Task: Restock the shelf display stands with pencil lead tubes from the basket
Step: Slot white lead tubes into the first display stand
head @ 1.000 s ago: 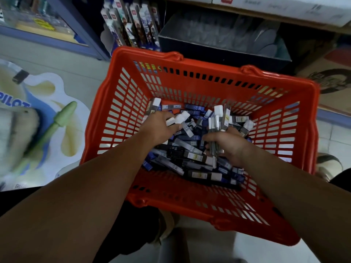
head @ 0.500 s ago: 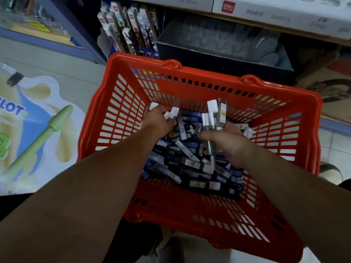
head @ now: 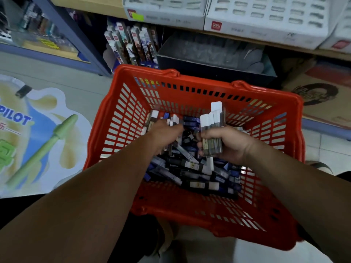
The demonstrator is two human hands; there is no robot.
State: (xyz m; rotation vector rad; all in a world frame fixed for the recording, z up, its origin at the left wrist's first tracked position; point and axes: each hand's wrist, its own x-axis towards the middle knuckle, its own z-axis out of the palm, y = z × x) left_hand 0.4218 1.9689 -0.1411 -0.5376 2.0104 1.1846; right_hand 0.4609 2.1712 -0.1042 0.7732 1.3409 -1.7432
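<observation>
One basket; right hand grips four tubes (caps up); left hand in pile.

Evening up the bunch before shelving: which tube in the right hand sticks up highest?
The white-capped tube on the right side of the bunch in the right hand; its cap rises clear above the other caps.

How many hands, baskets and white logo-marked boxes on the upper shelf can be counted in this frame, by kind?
hands: 2 (left hand, right hand)
red basket: 1
white shelf boxes: 3
Total: 6
The pencil lead tubes are left out because they are too jumbled to count.
</observation>
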